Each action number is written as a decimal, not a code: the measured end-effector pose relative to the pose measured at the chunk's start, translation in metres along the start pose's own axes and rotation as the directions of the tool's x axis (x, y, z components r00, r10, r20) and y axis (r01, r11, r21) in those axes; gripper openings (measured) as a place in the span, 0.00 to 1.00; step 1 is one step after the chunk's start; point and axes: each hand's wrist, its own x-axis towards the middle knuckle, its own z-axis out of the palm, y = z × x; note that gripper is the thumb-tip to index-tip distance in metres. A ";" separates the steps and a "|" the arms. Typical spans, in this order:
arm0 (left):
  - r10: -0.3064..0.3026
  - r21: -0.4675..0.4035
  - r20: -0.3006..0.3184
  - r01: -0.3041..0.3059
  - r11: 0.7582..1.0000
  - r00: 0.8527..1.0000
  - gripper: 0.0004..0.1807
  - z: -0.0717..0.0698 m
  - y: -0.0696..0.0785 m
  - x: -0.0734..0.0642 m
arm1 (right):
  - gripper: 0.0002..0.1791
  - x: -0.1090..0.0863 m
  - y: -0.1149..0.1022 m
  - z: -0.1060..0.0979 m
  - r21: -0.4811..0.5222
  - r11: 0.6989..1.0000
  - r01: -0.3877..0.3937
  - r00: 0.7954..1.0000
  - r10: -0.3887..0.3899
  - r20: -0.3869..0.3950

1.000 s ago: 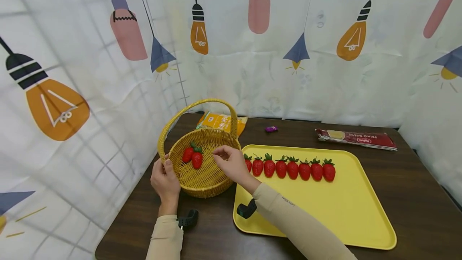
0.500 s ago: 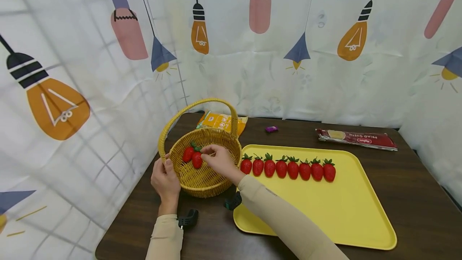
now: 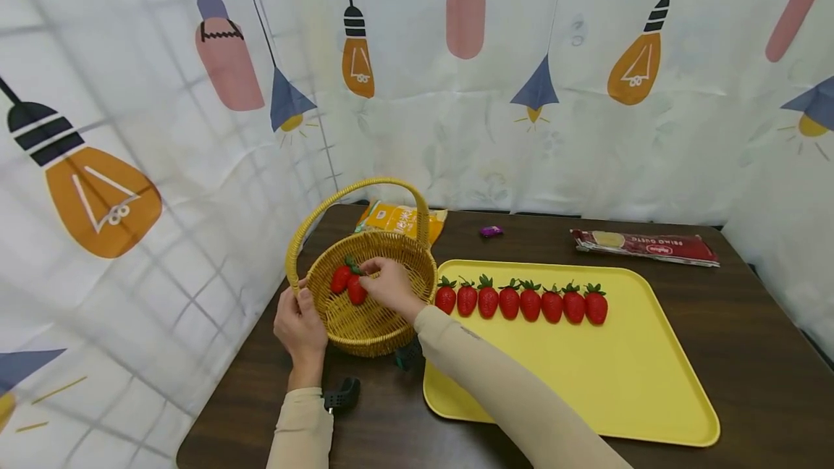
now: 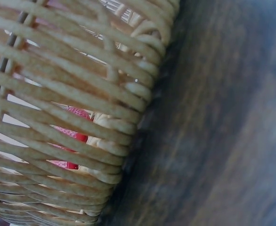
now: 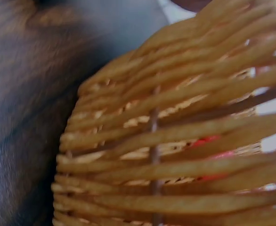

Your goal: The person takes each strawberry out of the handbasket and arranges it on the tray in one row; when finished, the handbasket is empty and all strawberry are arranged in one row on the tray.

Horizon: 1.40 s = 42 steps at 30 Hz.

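Note:
A yellow wicker basket (image 3: 365, 346) with a tall arched handle stands at the left of the table. My left hand (image 3: 301, 328) grips its left rim, thumb on the near side. Inside lie two red strawberries, a left strawberry (image 3: 341, 279) and a right strawberry (image 3: 356, 291). My right hand (image 3: 391, 286) reaches over the basket's right side, and its thumb and forefinger pinch the right strawberry near its leafy top, which they partly cover. Both wrist views show mostly woven wall, with red strawberry bits (image 4: 72, 134) visible through the gaps.
Right of the basket lies a yellow tray (image 3: 586, 382) with a row of several strawberries (image 3: 531, 304) along its far side. Behind are an orange snack packet (image 3: 394, 218), a small purple wrapped sweet (image 3: 491, 231) and a long red packet (image 3: 645, 247). Patterned curtains enclose the table.
My right hand has moved left and into the basket, from above its right side to the right strawberry. My left hand stays on the rim.

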 end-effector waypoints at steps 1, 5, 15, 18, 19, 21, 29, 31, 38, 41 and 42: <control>0.001 0.001 -0.002 -0.001 1.000 1.000 0.34 0.000 0.000 0.000 | 0.15 0.001 0.000 0.000 -0.036 0.999 -0.010 1.000 0.010 0.013; 0.001 0.007 0.005 -0.001 1.000 1.000 0.34 -0.001 -0.001 0.001 | 0.19 0.003 0.000 0.001 -0.094 0.994 -0.063 0.995 0.070 0.069; -0.001 0.014 0.035 0.001 1.000 0.999 0.34 -0.003 0.000 0.000 | 0.22 0.007 0.001 0.004 -0.143 0.990 0.010 0.972 0.023 0.232; 0.000 0.022 0.039 -0.001 1.000 0.999 0.34 -0.003 0.000 0.000 | 0.24 0.007 0.001 0.005 -0.199 0.979 0.052 0.954 0.010 0.300; 0.001 0.024 0.037 -0.001 1.000 0.999 0.34 -0.002 -0.001 0.001 | 0.25 0.007 0.002 0.006 -0.215 0.974 0.064 0.947 0.008 0.320; 0.002 0.027 0.036 -0.002 1.000 0.999 0.33 -0.002 -0.001 0.000 | 0.26 0.009 0.004 0.007 -0.249 0.964 0.093 0.936 0.001 0.351; 0.005 0.026 0.035 -0.006 1.000 0.999 0.34 -0.003 -0.001 -0.001 | 0.16 0.010 0.007 0.010 -0.289 0.943 0.166 0.923 -0.045 0.382; -0.001 0.023 0.047 0.000 1.000 0.999 0.35 -0.004 0.000 0.000 | 0.15 0.010 0.006 0.009 -0.310 0.932 0.189 0.921 -0.059 0.386; -0.017 0.016 0.047 0.016 1.000 0.999 0.34 -0.002 0.001 -0.002 | 0.20 0.011 0.010 0.012 -0.277 0.942 0.187 0.895 -0.047 0.444; -0.005 0.027 0.034 0.004 1.000 0.999 0.33 -0.002 -0.001 -0.002 | 0.23 0.009 0.009 0.013 -0.268 0.943 0.196 0.876 -0.045 0.479; -0.002 0.030 0.030 0.001 1.000 1.000 0.33 -0.002 -0.001 -0.002 | 0.24 0.008 0.009 0.013 -0.269 0.942 0.203 0.870 -0.047 0.491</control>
